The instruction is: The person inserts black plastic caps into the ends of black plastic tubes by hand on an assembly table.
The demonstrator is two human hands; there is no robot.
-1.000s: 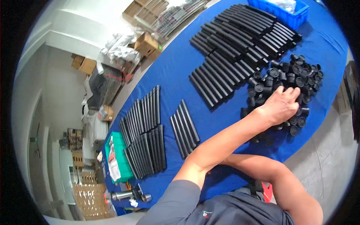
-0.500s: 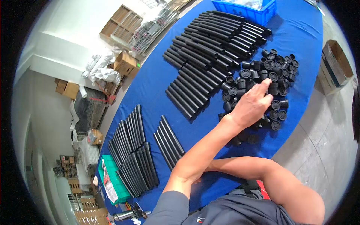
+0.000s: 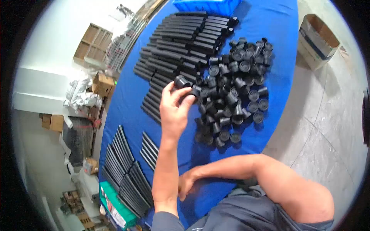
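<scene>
My left hand point(image 3: 179, 101) is raised over the table with its fingers closed on a black cap point(image 3: 181, 81). A second black cap point(image 3: 195, 91) is at its thumb and fingertips. To the right lies a loose heap of black caps point(image 3: 244, 66), some upright, some tipped over. Rows of black tubes point(image 3: 175, 36) lie beyond and to the left. Near the table's front edge, my right hand point(image 3: 187, 184) is low beside my left forearm, its fingers curled together and partly hidden; what they hold cannot be made out.
Smaller groups of black tubes point(image 3: 131, 181) lie at the lower left, by a green bin point(image 3: 115, 206). A blue crate point(image 3: 208, 5) stands at the far edge of the blue cloth point(image 3: 279, 77). An open cardboard box point(image 3: 318, 42) is on the floor at the right.
My left hand has moved left, away from the heap, and now holds a cap clear of it. My right hand shows more from behind the left arm. The whole view has shifted.
</scene>
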